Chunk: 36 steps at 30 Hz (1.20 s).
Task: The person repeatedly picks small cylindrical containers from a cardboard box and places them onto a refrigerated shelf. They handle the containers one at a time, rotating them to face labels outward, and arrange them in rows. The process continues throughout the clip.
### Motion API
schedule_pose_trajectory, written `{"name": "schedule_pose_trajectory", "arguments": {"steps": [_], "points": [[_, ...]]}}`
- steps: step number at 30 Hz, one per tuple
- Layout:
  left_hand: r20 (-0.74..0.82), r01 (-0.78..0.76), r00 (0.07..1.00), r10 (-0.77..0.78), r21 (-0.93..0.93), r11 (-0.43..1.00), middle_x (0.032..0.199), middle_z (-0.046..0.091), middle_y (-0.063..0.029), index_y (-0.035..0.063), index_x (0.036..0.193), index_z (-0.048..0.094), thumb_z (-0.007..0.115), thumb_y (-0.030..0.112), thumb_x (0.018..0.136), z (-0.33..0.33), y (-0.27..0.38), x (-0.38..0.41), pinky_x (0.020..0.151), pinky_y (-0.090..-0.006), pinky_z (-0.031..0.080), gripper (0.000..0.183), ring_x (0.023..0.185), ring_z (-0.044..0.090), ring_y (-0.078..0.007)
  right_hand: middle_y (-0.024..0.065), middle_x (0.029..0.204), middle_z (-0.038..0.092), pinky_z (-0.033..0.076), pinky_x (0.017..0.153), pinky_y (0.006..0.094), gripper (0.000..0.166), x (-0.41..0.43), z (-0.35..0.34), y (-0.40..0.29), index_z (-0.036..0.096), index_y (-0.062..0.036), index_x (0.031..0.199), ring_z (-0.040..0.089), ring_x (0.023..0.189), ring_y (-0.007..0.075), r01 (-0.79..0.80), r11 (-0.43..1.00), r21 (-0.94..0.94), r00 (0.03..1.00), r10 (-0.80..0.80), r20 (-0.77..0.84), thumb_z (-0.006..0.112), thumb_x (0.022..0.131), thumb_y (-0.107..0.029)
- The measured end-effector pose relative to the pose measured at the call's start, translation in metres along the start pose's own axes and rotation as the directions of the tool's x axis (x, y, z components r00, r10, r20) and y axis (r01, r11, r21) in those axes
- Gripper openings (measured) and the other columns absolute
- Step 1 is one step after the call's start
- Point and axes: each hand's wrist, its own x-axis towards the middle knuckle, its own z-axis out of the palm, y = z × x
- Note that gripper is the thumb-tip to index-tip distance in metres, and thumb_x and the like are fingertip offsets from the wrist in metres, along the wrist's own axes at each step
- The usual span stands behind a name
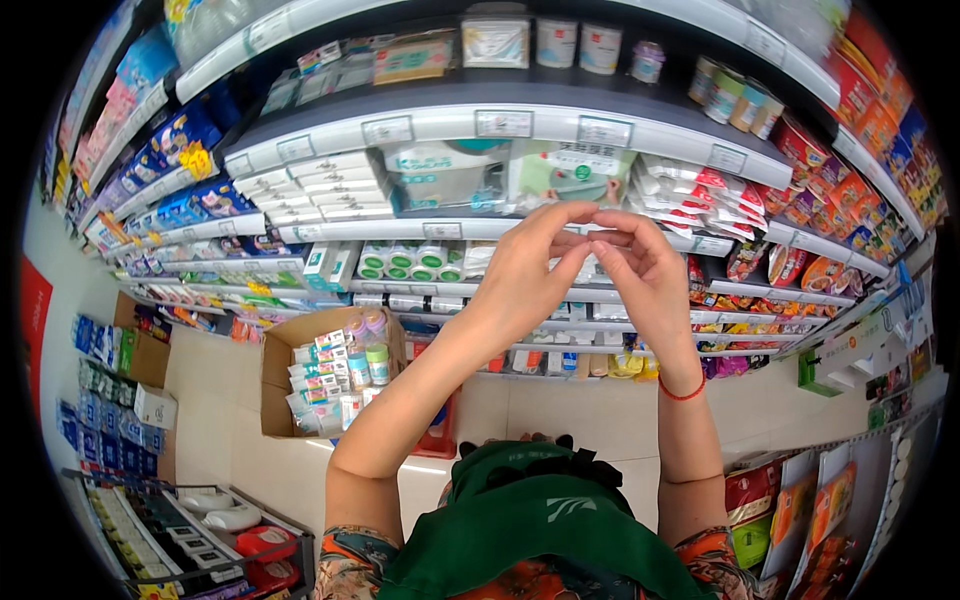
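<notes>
My left hand (529, 259) and my right hand (641, 262) are raised before the shelves, their fingertips meeting. The fingers are curled, and whether anything small lies between them cannot be seen. A red cord bracelet (682, 384) circles my right wrist. Behind the hands are a green-and-white package (562, 169), a clear plastic pack (442, 176) and red-and-white packets (694, 196). On the shelf above stand white canisters (556, 43) and a white pack (495, 43). An open cardboard box (279, 390) of small packs and lidded tubs (377, 364) sits below, left of my legs.
White shelf edges (517, 124) with price tags cross the front. Stacked white boxes (334, 187) fill the shelf at left, instant noodle tubs (787, 262) at right. A red crate (442, 431) partly shows beside the cardboard box. Display racks (300, 555) stand near both lower corners.
</notes>
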Motion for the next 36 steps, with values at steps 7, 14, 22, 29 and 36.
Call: {"name": "schedule_pose_trajectory", "arguments": {"steps": [7,14,22,29,36], "points": [[0.096,-0.100,0.990,0.100,-0.003,0.995,0.126,0.063,-0.0140,-0.0010,0.131,0.056,0.059,0.001,0.095,0.056,0.011,0.056,0.088,-0.0331,0.056,0.037,0.108,0.067,-0.0219,0.0099,0.116,0.064,0.056,0.087,0.0294,0.026,0.012,-0.069,-0.006,0.064,-0.0001,0.118,0.066,0.103,0.0172,0.079,0.994,-0.070,0.987,-0.088,-0.133,0.065,0.093,-0.005],[0.145,-0.052,0.987,0.061,-0.070,0.996,0.132,0.060,-0.0128,-0.0002,0.136,0.052,0.056,0.001,0.096,0.110,0.020,0.100,0.094,-0.0314,0.054,0.040,0.113,0.064,-0.0211,0.0110,0.116,0.064,0.054,0.088,0.0299,0.027,0.027,-0.128,-0.008,0.062,0.0022,0.118,0.065,0.105,0.0172,0.120,0.987,-0.108,0.972,-0.139,-0.192,0.065,0.093,-0.007],[0.075,-0.121,0.990,0.122,-0.014,0.993,0.136,0.057,-0.0173,-0.0008,0.140,0.048,0.056,0.002,0.095,0.145,0.019,0.158,0.099,-0.0342,0.051,0.046,0.124,0.058,-0.0239,0.0172,0.133,0.058,0.052,0.096,0.0357,0.045,0.069,-0.174,-0.001,0.052,0.0030,0.131,0.059,0.121,0.0254,0.153,0.983,-0.104,0.956,-0.174,-0.237,0.068,0.091,-0.010],[-0.008,-0.108,0.994,0.109,0.055,0.993,0.140,0.054,-0.0195,-0.0038,0.143,0.045,0.060,0.003,0.094,0.152,0.014,0.203,0.104,-0.0352,0.048,0.052,0.129,0.054,-0.0263,0.0215,0.141,0.051,0.048,0.102,0.0389,0.059,0.113,-0.199,0.012,0.045,0.0080,0.139,0.050,0.132,0.0314,0.147,0.986,-0.078,0.967,-0.160,-0.201,0.071,0.090,-0.013],[-0.024,-0.044,0.999,0.047,0.124,0.991,0.145,0.049,-0.0230,-0.0082,0.145,0.040,0.061,0.003,0.092,0.151,0.010,0.234,0.107,-0.0364,0.045,0.058,0.134,0.049,-0.0304,0.0265,0.131,0.059,0.054,0.090,0.0331,0.065,0.143,-0.213,0.025,0.045,0.0112,0.139,0.061,0.120,0.0293,0.130,0.978,-0.165,0.977,-0.154,-0.148,0.071,0.089,-0.021]]}}
